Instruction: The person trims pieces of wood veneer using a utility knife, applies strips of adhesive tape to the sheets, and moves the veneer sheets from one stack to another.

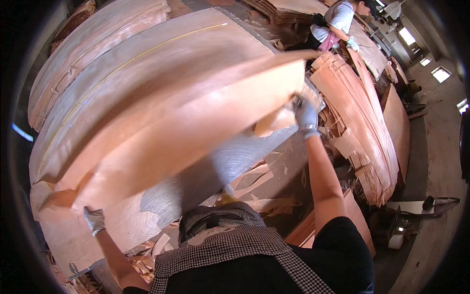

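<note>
A long, thin sheet of wood veneer (196,122) arches across the work surface, lifted and smeared by motion. My left hand (94,221), in a grey-white glove, grips the sheet's near left corner. At the right end my gloved right hand (306,116), blurred, is closed on the near edge. Under the sheet lies a broad, pale wood panel (107,228) with a grey patch (235,159) on the near side. A thin yellow line (142,56) runs lengthwise along its far part. A smaller veneer piece (274,122) hangs beside my right hand.
Stacked veneer (355,122) with ragged ends stands at the right. Another stack (98,44) lies beyond the panel at the far left. Veneer scraps (254,181) litter the floor near me. At the far right a co-worker (340,22) in a light shirt bends over other sheets.
</note>
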The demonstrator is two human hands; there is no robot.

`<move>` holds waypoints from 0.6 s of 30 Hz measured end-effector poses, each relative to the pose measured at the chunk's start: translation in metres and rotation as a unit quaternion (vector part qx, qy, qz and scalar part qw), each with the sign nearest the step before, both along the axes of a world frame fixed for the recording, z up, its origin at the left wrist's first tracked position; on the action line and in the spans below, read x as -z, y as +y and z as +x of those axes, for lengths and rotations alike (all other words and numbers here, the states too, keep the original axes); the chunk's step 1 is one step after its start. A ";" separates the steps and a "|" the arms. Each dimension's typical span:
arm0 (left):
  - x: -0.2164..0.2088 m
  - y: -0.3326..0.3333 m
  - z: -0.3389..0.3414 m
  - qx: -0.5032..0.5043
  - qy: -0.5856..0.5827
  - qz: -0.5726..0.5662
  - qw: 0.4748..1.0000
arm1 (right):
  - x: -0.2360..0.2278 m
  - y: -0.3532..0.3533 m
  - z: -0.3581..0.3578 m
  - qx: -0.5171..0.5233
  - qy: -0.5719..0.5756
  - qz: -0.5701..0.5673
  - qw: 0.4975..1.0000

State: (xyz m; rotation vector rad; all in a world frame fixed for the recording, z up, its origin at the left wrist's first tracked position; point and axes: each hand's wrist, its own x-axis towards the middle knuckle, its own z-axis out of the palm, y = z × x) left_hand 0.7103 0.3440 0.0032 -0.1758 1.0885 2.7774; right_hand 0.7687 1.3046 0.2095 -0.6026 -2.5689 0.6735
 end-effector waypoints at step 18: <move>-0.068 0.460 -0.055 0.116 -0.114 -0.132 0.978 | 0.083 0.057 0.064 -0.076 -0.143 0.002 0.987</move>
